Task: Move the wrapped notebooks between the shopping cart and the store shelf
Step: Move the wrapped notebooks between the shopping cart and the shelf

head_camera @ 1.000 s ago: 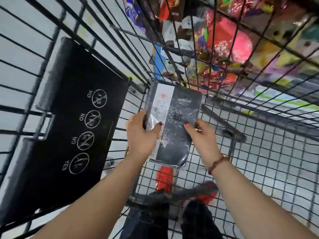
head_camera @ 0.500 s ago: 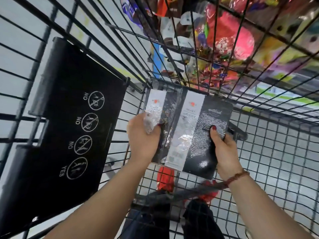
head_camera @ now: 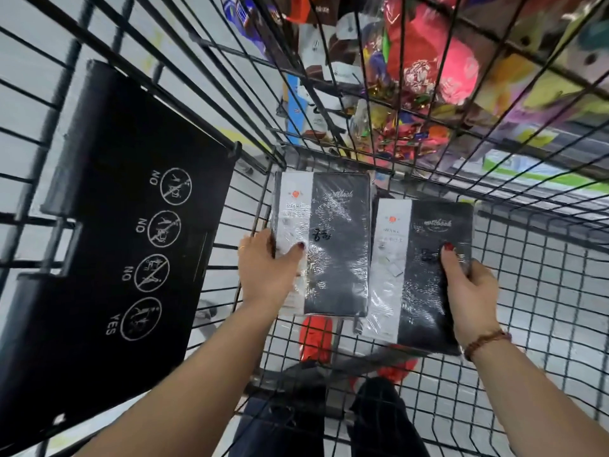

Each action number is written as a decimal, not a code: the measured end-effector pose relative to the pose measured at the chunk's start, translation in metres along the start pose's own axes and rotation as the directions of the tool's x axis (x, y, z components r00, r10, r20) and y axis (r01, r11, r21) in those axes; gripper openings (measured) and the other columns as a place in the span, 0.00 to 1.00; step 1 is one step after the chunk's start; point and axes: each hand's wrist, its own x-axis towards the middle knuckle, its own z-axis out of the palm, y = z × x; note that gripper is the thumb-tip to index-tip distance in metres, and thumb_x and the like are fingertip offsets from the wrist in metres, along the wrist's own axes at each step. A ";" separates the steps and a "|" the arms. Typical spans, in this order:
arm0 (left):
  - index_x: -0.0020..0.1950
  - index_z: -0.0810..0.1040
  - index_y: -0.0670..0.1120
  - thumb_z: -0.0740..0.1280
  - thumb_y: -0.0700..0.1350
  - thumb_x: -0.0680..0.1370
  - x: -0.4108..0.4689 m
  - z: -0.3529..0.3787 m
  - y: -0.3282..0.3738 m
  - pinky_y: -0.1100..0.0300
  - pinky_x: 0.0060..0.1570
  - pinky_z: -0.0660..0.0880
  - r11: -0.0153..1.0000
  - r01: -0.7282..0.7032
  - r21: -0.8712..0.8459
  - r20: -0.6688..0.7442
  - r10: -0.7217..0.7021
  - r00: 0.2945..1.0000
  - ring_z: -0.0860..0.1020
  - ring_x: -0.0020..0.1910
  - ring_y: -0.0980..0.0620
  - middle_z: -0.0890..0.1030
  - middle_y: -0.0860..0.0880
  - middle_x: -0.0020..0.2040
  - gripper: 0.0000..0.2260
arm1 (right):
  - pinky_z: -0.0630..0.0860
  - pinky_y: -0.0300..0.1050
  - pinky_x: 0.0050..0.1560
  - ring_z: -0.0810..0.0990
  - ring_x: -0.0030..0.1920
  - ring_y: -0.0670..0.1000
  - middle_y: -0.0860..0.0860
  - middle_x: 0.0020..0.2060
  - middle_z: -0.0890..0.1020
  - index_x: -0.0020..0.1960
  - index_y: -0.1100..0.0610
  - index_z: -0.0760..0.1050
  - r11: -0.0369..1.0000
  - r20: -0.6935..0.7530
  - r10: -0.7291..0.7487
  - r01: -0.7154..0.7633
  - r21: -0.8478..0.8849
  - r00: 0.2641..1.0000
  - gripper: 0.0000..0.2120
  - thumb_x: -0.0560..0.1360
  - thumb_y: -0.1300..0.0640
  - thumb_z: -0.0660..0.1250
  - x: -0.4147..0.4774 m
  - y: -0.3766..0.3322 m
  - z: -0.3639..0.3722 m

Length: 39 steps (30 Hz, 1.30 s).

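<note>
Mesh of the shopping cart (head_camera: 534, 215) is seen under both hands. The left notebook (head_camera: 333, 252), wrapped in clear film, is clamped at its left edge by the left hand (head_camera: 263, 278), with the thumb pressed on the cover and the fingers hidden behind. The right notebook (head_camera: 425, 278), likewise wrapped and held just beside it, slightly nearer, is gripped at its right edge by the right hand (head_camera: 469, 301), fingers curled round the edge. A beaded bracelet (head_camera: 487, 341) is worn on that wrist. A black seat flap (head_camera: 108, 258) with printed symbols is seen at the left, and colourful packaged goods (head_camera: 431, 57) beyond the far wire wall.
</note>
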 end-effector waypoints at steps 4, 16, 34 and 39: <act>0.41 0.76 0.52 0.74 0.46 0.71 -0.013 0.006 0.003 0.59 0.35 0.74 0.988 0.066 -0.138 0.062 -0.058 0.996 0.76 0.32 0.54 0.79 0.52 0.33 0.08 | 0.77 0.51 0.51 0.79 0.43 0.54 0.53 0.40 0.81 0.39 0.52 0.75 1.000 -0.004 0.004 -0.004 0.013 1.000 0.11 0.73 0.45 0.68 -0.002 0.005 0.004; 0.51 0.70 0.46 0.71 0.52 0.74 -0.042 0.042 0.015 0.57 0.45 0.73 0.813 0.454 -0.364 0.313 -0.353 0.882 0.75 0.44 0.50 0.77 0.47 0.48 0.14 | 0.78 0.57 0.53 0.81 0.44 0.56 0.53 0.40 0.82 0.40 0.52 0.75 0.991 -0.021 -0.104 0.101 -0.084 0.994 0.14 0.71 0.41 0.66 -0.011 0.007 0.001; 0.54 0.71 0.47 0.64 0.53 0.78 -0.103 -0.043 0.055 0.59 0.33 0.69 0.938 0.061 -0.340 0.032 -0.054 0.998 0.72 0.37 0.50 0.74 0.50 0.39 0.11 | 0.75 0.45 0.41 0.78 0.38 0.55 0.50 0.34 0.79 0.38 0.55 0.74 0.990 -0.088 -0.129 0.124 -0.061 0.988 0.14 0.73 0.45 0.67 -0.086 -0.061 -0.090; 0.57 0.73 0.51 0.66 0.51 0.78 -0.152 -0.088 0.087 0.63 0.28 0.69 0.942 -0.045 -0.332 0.097 0.082 0.992 0.69 0.32 0.53 0.73 0.51 0.37 0.10 | 0.75 0.51 0.52 0.78 0.44 0.53 0.52 0.42 0.80 0.41 0.56 0.75 0.986 -0.173 -0.110 0.130 0.107 0.979 0.17 0.71 0.41 0.68 -0.130 -0.101 -0.158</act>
